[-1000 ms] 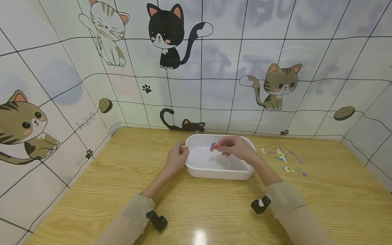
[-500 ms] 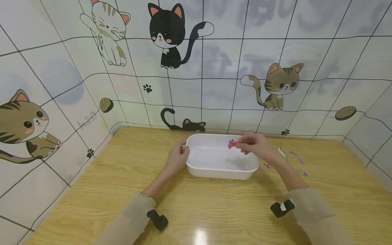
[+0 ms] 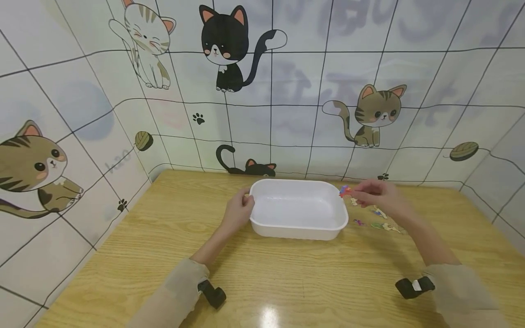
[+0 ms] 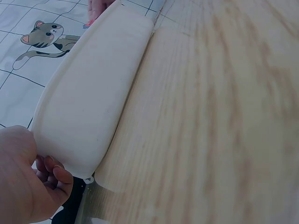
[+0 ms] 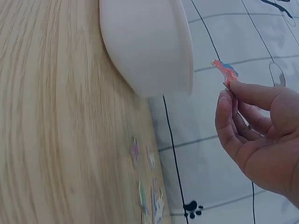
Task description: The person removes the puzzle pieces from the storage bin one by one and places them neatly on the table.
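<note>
A white plastic basin stands on the wooden table. My left hand holds its left end, thumb over the rim; in the left wrist view curled fingers sit at the corner of the basin. Between thumb and fingertips my right hand pinches a small flat red-and-blue cutout piece. That piece is up at the basin's right rim, over the tabletop, and the right wrist view shows the red-and-blue piece sticking out past the thumb. Inside, the basin shows a bare white floor.
Several small flat colourful pieces, among them a purple one and a green one, lie on the table right of the basin, partly behind the right hand. A cat-print sheet rises behind the table and at its sides.
The right hand has moved right with the red-and-blue piece, from over the basin's inside to its right rim. The left hand has stayed at the left end.
</note>
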Available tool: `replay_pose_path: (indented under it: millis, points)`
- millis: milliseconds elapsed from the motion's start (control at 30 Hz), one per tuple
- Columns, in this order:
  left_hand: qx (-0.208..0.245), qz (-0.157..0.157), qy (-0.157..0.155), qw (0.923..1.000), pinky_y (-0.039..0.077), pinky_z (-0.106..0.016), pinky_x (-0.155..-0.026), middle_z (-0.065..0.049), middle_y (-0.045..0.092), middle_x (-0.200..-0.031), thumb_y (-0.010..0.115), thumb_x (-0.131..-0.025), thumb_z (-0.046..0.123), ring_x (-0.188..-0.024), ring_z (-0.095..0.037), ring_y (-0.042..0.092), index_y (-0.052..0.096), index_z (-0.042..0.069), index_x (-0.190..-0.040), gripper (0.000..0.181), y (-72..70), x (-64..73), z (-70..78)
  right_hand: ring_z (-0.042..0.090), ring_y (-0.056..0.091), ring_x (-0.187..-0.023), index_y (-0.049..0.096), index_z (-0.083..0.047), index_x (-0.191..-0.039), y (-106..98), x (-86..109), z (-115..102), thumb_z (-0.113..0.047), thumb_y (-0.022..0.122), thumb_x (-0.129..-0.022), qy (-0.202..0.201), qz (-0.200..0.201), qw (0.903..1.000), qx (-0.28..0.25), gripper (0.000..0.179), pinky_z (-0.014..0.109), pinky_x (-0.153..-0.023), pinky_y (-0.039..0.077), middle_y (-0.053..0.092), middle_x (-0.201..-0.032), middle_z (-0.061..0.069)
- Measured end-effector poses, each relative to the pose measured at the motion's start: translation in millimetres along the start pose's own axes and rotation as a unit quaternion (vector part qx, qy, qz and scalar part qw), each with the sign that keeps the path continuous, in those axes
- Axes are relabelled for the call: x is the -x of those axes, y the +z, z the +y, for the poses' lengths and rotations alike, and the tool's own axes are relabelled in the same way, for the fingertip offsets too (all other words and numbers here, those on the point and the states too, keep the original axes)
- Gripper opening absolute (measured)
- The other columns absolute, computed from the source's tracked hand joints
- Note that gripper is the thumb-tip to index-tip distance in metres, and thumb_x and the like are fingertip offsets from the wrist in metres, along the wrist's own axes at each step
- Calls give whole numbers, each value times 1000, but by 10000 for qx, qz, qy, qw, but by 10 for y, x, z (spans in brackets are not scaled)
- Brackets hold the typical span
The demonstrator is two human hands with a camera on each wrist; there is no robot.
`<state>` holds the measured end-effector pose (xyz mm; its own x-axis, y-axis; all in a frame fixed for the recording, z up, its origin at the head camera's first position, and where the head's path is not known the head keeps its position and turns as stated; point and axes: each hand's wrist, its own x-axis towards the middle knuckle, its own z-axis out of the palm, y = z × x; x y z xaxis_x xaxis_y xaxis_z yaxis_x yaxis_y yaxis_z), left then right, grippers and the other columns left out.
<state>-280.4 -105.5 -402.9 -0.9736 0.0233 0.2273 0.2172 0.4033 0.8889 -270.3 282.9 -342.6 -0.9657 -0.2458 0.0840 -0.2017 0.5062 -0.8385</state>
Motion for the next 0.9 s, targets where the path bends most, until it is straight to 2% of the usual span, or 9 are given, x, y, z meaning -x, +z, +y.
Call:
replay_pose_path:
  millis: [133, 233, 300, 400, 500, 600, 733, 900]
  points:
    - [9, 7, 28, 10000, 45, -27, -59, -10, 59, -80, 51, -100, 9, -69, -17, 53, 57, -9, -132, 38, -15, 0, 11, 14, 66, -91, 59, 2, -121, -167, 103, 101, -31, 63, -101, 133, 4, 9996, 265, 39, 32, -81, 56, 68, -101, 4]
    - [4, 16, 57, 10000, 45, -27, -60, -10, 60, -80, 51, -99, 8, -70, -17, 53, 57, -9, -132, 37, -15, -3, 8, 14, 66, -95, 57, 1, -125, -293, 182, 169, -34, 61, -102, 312, 4, 9984, 478, 42, 41, -85, 54, 67, -105, 2]
    - [-21, 16, 61, 10000, 45, -27, -60, -10, 60, -80, 51, -99, 8, -69, -17, 53, 57, -9, -132, 37, -12, -4, 5, 13, 66, -96, 57, 2, -126, -378, 238, 224, -34, 60, -102, 362, 26, 9977, 575, 43, 42, -85, 53, 67, -106, -2]
    - [-35, 22, 33, 10000, 45, -27, -60, -10, 60, -80, 51, -99, 8, -69, -17, 53, 58, -8, -131, 37, -7, -2, 5, 13, 66, -94, 56, 2, -126, -498, 328, 331, -32, 59, -103, 420, 90, 9975, 554, 41, 37, -83, 53, 67, -103, -5]
    - [-34, 26, 37, 10000, 46, -27, -61, -11, 61, -81, 51, -99, 9, -70, -17, 54, 58, -8, -131, 36, 2, 0, 9, 13, 66, -92, 56, 4, -124, -619, 420, 459, -28, 58, -104, 395, 174, 9978, 496, 38, 27, -80, 53, 68, -99, -2]
    - [-18, 41, 48, 10000, 46, -26, -60, -12, 61, -80, 51, -99, 8, -70, -17, 55, 58, -8, -130, 36, 9, 0, 7, 10, 65, -94, 57, 0, -125, -740, 513, 572, -31, 56, -104, 475, 211, 9959, 741, 38, 23, -79, 49, 68, -103, -1]
    - [0, 35, 32, 10000, 45, -26, -59, -10, 60, -78, 51, -99, 8, -68, -16, 54, 58, -9, -130, 36, 10, 0, 2, 6, 66, -95, 58, -1, -127, -874, 613, 704, -32, 58, -103, 548, 357, 9928, 1002, 39, 19, -77, 48, 69, -107, -10]
    - [-10, 30, -31, 10000, 45, -25, -59, -8, 57, -76, 51, -100, 8, -68, -17, 52, 58, -8, -131, 36, 6, 7, 9, 6, 68, -90, 59, 6, -122, -996, 687, 875, -22, 61, -102, 526, 424, 9944, 814, 34, 16, -74, 50, 69, -102, -16]
